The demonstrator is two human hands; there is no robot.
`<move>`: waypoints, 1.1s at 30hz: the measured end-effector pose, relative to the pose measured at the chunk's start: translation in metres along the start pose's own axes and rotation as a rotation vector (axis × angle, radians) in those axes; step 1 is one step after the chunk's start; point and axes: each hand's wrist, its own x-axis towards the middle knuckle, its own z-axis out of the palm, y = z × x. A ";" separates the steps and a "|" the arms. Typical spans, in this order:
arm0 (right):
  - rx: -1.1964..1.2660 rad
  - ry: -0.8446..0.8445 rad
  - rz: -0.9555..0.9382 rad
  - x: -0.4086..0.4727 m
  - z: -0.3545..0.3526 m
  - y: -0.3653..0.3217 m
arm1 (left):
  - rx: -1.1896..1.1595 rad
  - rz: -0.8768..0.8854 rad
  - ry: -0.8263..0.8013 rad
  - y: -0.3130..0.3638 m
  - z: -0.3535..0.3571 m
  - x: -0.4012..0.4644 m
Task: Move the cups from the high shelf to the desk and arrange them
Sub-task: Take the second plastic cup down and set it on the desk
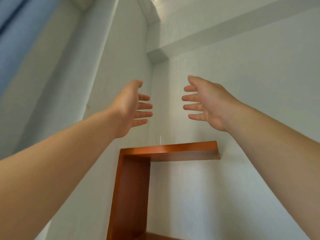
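I look up at a reddish-brown wooden shelf (173, 150) fixed to a white wall, seen from below. Its top board runs right from a vertical side panel (131, 196). No cups show in this view; the shelf's upper surface is hidden by its front edge. My left hand (131, 108) and my right hand (204, 103) are both raised above the top board, palms facing each other, fingers spread, with empty space between them. Neither hand holds anything.
White walls meet in a corner behind the hands, with a ceiling beam (157, 56) above. A blue curtain (19, 40) hangs at the upper left. A lower shelf board (161, 237) shows at the bottom edge.
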 end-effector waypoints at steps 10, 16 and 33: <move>-0.216 -0.104 0.249 0.066 0.028 0.016 | 0.237 -0.165 -0.083 -0.020 0.007 0.080; -0.291 -0.118 0.401 0.091 0.041 0.041 | 0.363 -0.268 -0.143 -0.050 0.006 0.114; -0.428 -0.115 0.636 0.143 0.068 0.078 | 0.413 -0.508 -0.243 -0.088 0.023 0.164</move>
